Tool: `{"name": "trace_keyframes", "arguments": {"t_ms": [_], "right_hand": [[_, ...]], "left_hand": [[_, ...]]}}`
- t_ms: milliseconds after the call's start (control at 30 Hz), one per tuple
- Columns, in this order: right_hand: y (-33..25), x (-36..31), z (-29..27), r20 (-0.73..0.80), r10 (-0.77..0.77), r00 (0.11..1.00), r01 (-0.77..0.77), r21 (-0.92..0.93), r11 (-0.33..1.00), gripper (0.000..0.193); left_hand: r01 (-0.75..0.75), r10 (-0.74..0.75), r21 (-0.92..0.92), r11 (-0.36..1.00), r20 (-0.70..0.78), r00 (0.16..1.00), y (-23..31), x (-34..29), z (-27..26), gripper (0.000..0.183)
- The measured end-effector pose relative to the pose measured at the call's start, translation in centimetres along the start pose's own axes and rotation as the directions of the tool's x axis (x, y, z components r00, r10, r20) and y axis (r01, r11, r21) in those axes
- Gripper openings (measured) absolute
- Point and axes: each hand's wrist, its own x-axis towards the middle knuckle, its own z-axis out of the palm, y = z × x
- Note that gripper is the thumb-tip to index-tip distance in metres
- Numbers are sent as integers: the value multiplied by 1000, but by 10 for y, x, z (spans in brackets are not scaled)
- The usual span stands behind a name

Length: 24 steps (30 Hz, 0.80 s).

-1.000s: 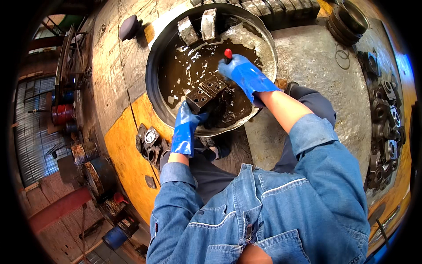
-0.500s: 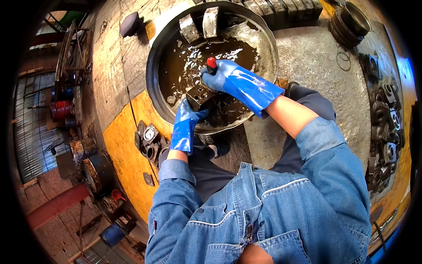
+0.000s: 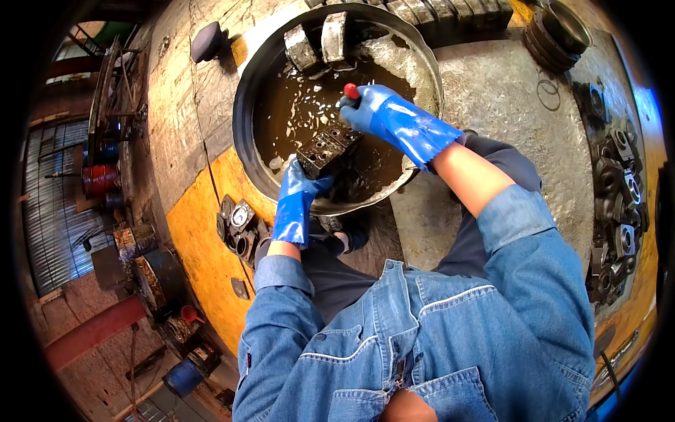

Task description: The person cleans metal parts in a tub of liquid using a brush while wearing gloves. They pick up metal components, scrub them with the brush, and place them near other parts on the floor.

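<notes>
Both my hands wear blue rubber gloves over a wide round metal basin (image 3: 243,116) of murky brown liquid. My left hand (image 3: 298,188) grips the near left end of a dark metal block (image 3: 328,149) with round holes in its top. The block is tilted and partly wet. Up and to the right of it, my right hand (image 3: 370,111) is closed round a tool with a red-ended handle (image 3: 351,91). The tool's working end is hidden by the hand. Two curved metal blocks (image 3: 334,36) lean against the basin's far wall, and pale foam (image 3: 397,60) floats at the right.
Several dark metal blocks (image 3: 457,20) stand in a row beyond the basin. Stacked rings (image 3: 559,39) are at the far right, above many metal parts (image 3: 619,190). Small metal parts (image 3: 240,219) lie left of my knees. A dark lump (image 3: 209,42) sits at the far left.
My right hand has moved up and right with the red-handled tool, off the block, uncovering more of its holed top. My left hand keeps its grip in nearly the same place.
</notes>
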Motion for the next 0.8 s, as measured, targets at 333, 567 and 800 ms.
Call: {"name": "trace_keyframes", "arguments": {"t_ms": [333,567,800], "right_hand": [[4,-16,-10,-47,207,977,-194,192,962,43],[-8,-50,-34,65,-6,998,-5,165,986,41],[-25,-51,-35,71,-8,997,-11,260,965,38]], "left_hand": [[59,-52,130,990,-55,997,-4,-10,-5,79],[34,-30,59,998,-57,998,-4,-5,-2,77],[49,-49,7,999,-34,998,0,-11,-2,78]]}}
